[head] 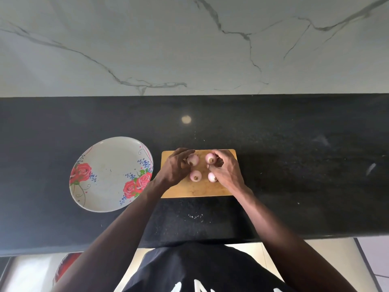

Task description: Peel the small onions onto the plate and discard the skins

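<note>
Four small onions sit in a two-by-two cluster on the wooden cutting board (pixel 200 189), right between and under the hands: far-left onion (pixel 193 159), far-right onion (pixel 211 158), near-left onion (pixel 196 175), near-right onion (pixel 212 177). Root ends face up on at least three, probably so the skin can be started from the root. All look pink, skin state hard to tell. Left hand (pixel 175 166) has its curled fingers against the far-left onion, seems to be grasping or steadying it; exact pinch not visible. Right hand (pixel 226 168) curls over the far-right onion, fingertips on it, heel just beside the near-right one. Hands are apart, one onion each, likely picking the first to peel. Floral plate (pixel 117 152) lies outside the left hand, just beside the board, nothing on it, so peeled onions go a short reach leftward. No loose skins seen, so peeling looks not yet started. Board and plate rest on the dark surface (pixel 294 154); a pale marble wall (pixel 189 49) rises beyond the hands
</note>
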